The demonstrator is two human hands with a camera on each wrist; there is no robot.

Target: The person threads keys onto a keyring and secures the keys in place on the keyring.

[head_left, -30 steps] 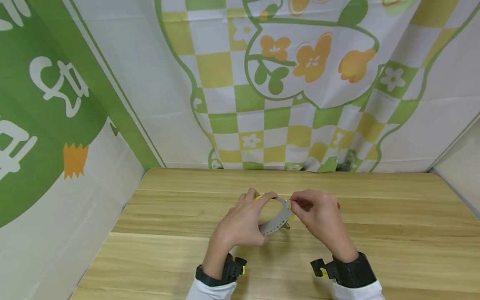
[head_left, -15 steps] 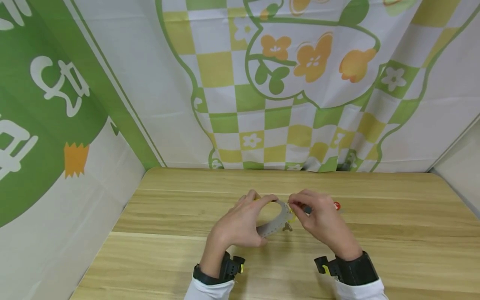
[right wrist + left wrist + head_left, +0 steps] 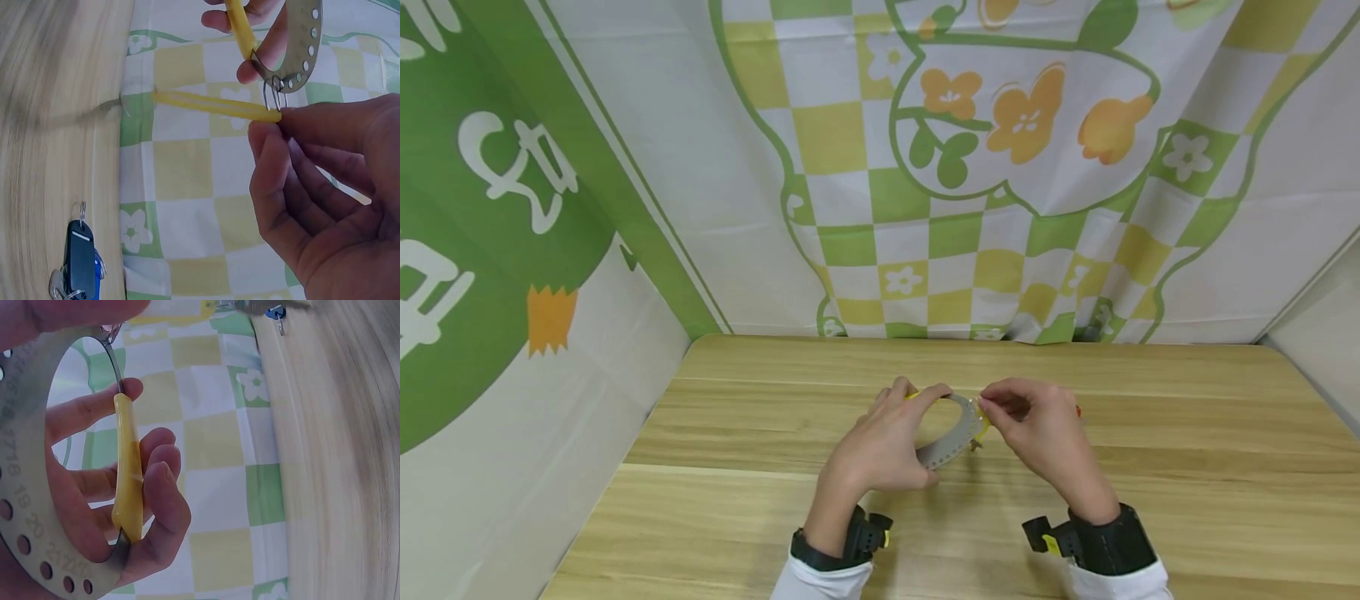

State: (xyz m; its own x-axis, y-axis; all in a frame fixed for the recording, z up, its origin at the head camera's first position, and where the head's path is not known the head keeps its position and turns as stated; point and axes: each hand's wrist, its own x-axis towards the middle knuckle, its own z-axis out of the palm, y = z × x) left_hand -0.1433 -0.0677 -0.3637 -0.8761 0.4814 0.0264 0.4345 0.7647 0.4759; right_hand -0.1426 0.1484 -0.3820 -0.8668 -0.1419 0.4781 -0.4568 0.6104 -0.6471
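Note:
A large flat metal key ring (image 3: pixel 28 512) has numbered holes along its edge and a yellow grip (image 3: pixel 128 469). My left hand (image 3: pixel 880 446) holds it, fingers curled around the grip side. Opposite, my right hand (image 3: pixel 1041 437) pinches one end of a yellow key tag (image 3: pixel 215 107) between thumb and forefinger. Small wire rings (image 3: pixel 275 94) stand between that tag end and the holed edge; whether they are closed through a hole cannot be told. A blurred key (image 3: pixel 103 112) dangles from the tag's far end, above the table.
Beyond my right hand, a black key tag (image 3: pixel 80 250) and a blue tag (image 3: pixel 98 272) lie with keys on the wooden table (image 3: pixel 737 492). A red tag (image 3: pixel 1078 411) peeks out behind that hand. A patterned curtain (image 3: pixel 902 250) hangs along the back edge.
The metal ring tipped and came back to nearly its former angle. My right hand shifted left, then back right, still pinching the yellow tag. The red tag is mostly covered again.

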